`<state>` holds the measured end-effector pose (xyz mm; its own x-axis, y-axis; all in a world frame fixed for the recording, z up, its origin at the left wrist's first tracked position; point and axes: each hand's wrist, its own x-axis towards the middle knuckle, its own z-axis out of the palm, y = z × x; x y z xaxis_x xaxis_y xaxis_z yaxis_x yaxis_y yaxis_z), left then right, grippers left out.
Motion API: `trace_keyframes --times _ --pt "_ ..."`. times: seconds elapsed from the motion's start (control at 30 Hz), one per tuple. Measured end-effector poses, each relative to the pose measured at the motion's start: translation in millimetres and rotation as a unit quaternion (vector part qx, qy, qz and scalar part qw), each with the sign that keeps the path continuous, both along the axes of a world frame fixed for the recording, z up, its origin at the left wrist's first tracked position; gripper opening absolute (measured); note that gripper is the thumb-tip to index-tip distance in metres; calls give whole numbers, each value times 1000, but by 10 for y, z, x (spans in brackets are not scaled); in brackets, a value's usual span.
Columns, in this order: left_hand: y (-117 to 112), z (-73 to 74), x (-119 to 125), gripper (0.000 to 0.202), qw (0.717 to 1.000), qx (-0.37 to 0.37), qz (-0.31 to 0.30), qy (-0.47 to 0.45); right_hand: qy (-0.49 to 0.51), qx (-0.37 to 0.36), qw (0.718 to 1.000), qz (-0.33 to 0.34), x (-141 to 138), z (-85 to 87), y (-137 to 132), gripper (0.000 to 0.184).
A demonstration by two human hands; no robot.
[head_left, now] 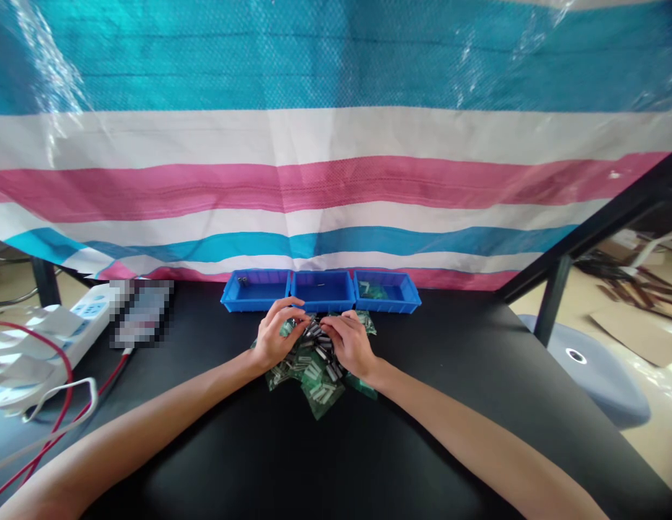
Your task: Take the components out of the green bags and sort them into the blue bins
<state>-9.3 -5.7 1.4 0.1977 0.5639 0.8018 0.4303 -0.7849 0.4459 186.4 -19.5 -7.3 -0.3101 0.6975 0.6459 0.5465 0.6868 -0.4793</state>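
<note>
- Packet pile point(317, 383): tabletop point(325, 462) centre, just before three bins point(321, 290) at the far edge.
- Left hand point(274, 338), right hand point(353, 345): fingers curled onto the pile; grasp cannot be told.
- Open room toward the near edge.

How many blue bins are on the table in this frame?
3, side by side at the far edge of the table: left bin, middle bin, right bin. None appears hidden.

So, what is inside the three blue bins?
The right bin holds green pieces; the middle bin and left bin each show one tiny item. The front walls hide part of each floor.
</note>
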Motion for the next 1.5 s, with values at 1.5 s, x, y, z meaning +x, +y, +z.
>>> trace_keyframes --times 1.5 --pt "26 -16 -4 28 999 39 -17 -26 14 17 1000 21 -15 28 -7 15"
